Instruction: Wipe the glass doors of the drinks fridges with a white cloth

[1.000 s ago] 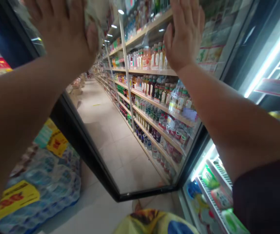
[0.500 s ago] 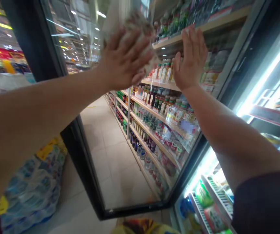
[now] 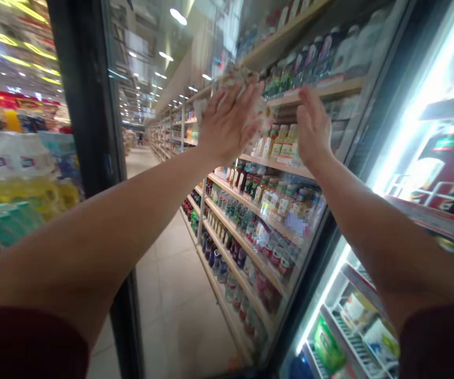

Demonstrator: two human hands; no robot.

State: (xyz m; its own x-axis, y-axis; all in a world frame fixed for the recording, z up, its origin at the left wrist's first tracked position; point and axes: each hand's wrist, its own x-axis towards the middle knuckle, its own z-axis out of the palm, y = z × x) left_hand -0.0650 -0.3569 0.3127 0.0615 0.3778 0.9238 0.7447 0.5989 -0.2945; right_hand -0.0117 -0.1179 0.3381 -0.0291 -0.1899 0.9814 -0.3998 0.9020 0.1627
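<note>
My left hand (image 3: 227, 123) lies with fingers outstretched over a patterned cloth (image 3: 238, 76), holding it against the glass door (image 3: 171, 295). The cloth shows above the fingertips and to the right of the hand. A short way to the right, my right hand (image 3: 314, 129) is raised at the same pane with its fingers extended, turned partly edge-on. It holds nothing. Whether its palm touches the glass I cannot tell. A black frame (image 3: 80, 95) borders the door on the left.
Bottle shelves (image 3: 246, 239) and a tiled aisle floor (image 3: 179, 281) show in the glass. To the right is a lit cooler with packaged goods on wire racks (image 3: 345, 337) and bottles (image 3: 448, 163). Stacked bottles (image 3: 9, 158) stand left beyond the door frame.
My left hand and the cloth have shifted right, nearer my right hand. My right hand has turned more edge-on. The view has tilted upward, so more of the upper shelves and ceiling shows.
</note>
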